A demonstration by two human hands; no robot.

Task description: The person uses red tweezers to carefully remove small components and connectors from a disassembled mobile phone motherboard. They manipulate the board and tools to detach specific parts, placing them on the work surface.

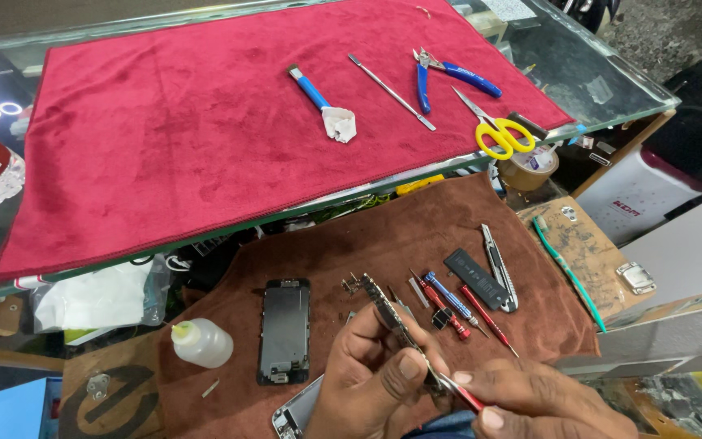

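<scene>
My left hand (371, 378) grips a narrow phone circuit board (389, 313), held on edge over the brown cloth (383, 244). My right hand (542, 402) holds a red-handled screwdriver (461, 394) whose tip meets the board's lower end. A phone screen assembly (284, 329) lies face down just left of my left hand. A phone housing (296, 415) shows partly beneath my left wrist. To the right of the board lie a red screwdriver (440, 305), a blue screwdriver (448, 297) and another thin red screwdriver (487, 319).
A black battery (477, 279), a utility knife (497, 264) and a small white squeeze bottle (201, 341) rest on the brown cloth. On the red cloth (164, 122) over the glass counter lie a blue brush (318, 102), metal spudger (390, 92), blue pliers (448, 73) and yellow scissors (497, 130). Tape roll (530, 167) at right.
</scene>
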